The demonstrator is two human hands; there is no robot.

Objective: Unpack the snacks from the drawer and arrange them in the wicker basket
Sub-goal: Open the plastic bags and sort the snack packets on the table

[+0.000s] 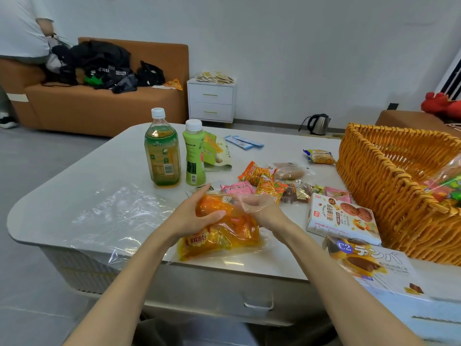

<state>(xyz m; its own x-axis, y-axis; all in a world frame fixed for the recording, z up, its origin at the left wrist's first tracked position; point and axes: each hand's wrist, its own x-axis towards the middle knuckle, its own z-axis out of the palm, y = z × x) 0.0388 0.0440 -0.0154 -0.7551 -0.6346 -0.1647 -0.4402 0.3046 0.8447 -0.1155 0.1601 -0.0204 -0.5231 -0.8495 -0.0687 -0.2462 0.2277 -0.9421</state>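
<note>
At the table (94, 171) edge, the orange bread pack (219, 233) is gripped by the left hand (192, 216), its clear bag (260, 245) apparently pinched by the right hand (259, 208). An off-edge drop is risked if the bag slips.

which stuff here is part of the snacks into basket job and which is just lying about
Job: wicker basket; orange bread pack, gripped by left hand and right hand; cookie box; loose snack packets.
Lying about: kettle; sofa with dark bags; white cabinet; red toy.
</note>
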